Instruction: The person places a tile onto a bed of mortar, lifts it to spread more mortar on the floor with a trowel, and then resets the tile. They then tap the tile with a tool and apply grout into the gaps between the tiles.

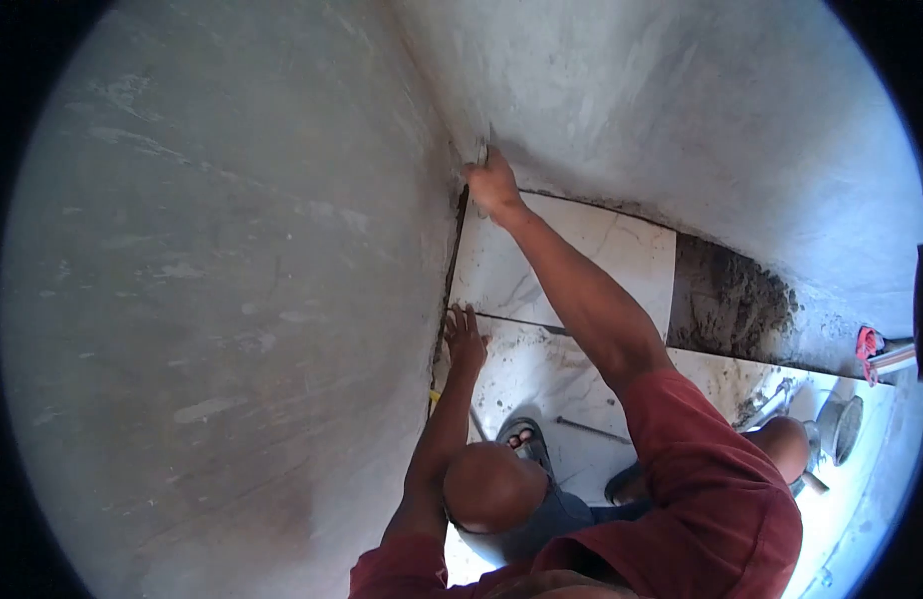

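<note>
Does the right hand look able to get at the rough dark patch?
Probably yes: between the right hand and the dark patch lies only a flat white tile, nothing standing on it.

Dark-red short-sleeved shirt [716,469], dark sandals [534,451]

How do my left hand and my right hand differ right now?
Your left hand has its fingers spread near a tile joint; your right hand is closed, seemingly around a thin tool. The left hand is nearer you, while the right hand reaches to the far corner. Both are bare and close to the left-hand wall.
</note>
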Available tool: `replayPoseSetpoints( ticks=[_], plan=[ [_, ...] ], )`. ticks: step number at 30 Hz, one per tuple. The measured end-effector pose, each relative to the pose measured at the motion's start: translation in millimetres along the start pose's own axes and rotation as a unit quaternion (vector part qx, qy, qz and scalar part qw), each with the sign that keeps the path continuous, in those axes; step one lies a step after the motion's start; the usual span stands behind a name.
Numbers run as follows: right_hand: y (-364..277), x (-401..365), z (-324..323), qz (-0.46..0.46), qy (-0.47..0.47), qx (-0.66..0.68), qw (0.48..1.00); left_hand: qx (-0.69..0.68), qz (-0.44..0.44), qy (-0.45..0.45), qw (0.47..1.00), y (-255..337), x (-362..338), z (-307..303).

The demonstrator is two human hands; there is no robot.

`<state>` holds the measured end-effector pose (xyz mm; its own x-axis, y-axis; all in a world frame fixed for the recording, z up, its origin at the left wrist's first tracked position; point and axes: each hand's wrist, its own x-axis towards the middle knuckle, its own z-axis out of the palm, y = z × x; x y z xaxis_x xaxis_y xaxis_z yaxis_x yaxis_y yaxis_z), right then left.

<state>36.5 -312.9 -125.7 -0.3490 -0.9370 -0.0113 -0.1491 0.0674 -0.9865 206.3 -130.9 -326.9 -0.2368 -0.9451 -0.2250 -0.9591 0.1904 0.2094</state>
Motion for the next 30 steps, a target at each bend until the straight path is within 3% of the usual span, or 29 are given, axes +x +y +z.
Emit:
replayPoseSetpoints(
  ticks=[2,4,6,8,10,12,14,17,24,26,27,30],
  plan=[
    [-2.7,0.0,0.9,0.0,0.016,-0.015,1.0,-0.002,-0.02,-0.029,0.999,0.2,3.0,2.3],
    [4.6,-8.9,-3.2,0.028,-0.03,0.05,0.998,0.009,0.012,0.034,0.999,-4.8,-5.0,11.3],
    [-0.4,-8.2,-5.0,0.041,-0.02,0.019,0.999,0.024,0.023,0.043,0.999,-4.1,-2.8,7.2],
    [-2.7,-4.6,-7.4,0.045,-0.006,-0.015,0.999,0.005,-0.014,-0.021,1.0,-1.1,-2.7,2.5],
    [-8.1,-22.0,-15.4,-0.05,-0.017,-0.016,0.998,0.023,-0.004,0.005,1.0,-4.0,2.8,10.3],
    [-2.3,-28.2,-16.2,-0.035,0.018,-0.038,0.999,0.046,0.019,0.016,0.999,-7.2,-11.2,21.6],
    [10.3,-5.9,-17.4,0.041,-0.033,-0.031,0.998,-0.003,0.017,0.021,1.0,-10.6,-2.6,17.8],
    [-18.9,-32.0,-41.2,-0.003,0.001,0.004,1.0,0.016,0.0,-0.011,1.0,-4.4,1.4,7.5],
    [10.8,-33.4,-80.6,0.007,0.035,-0.061,0.997,0.009,-0.02,-0.036,0.999,-0.4,4.5,7.7],
    [17.2,-50.0,-99.4,-0.001,0.03,0.045,0.999,0.0,0.029,0.026,0.999,-13.3,-2.8,20.4],
    [11.3,-51.9,-108.5,0.024,0.037,-0.029,0.999,0.008,0.026,0.023,0.999,-12.1,-2.0,19.0],
    [-12.0,-59.9,-130.4,0.086,0.037,0.031,0.995,0.02,-0.015,-0.038,0.999,-0.9,0.9,3.8]
  ],
)
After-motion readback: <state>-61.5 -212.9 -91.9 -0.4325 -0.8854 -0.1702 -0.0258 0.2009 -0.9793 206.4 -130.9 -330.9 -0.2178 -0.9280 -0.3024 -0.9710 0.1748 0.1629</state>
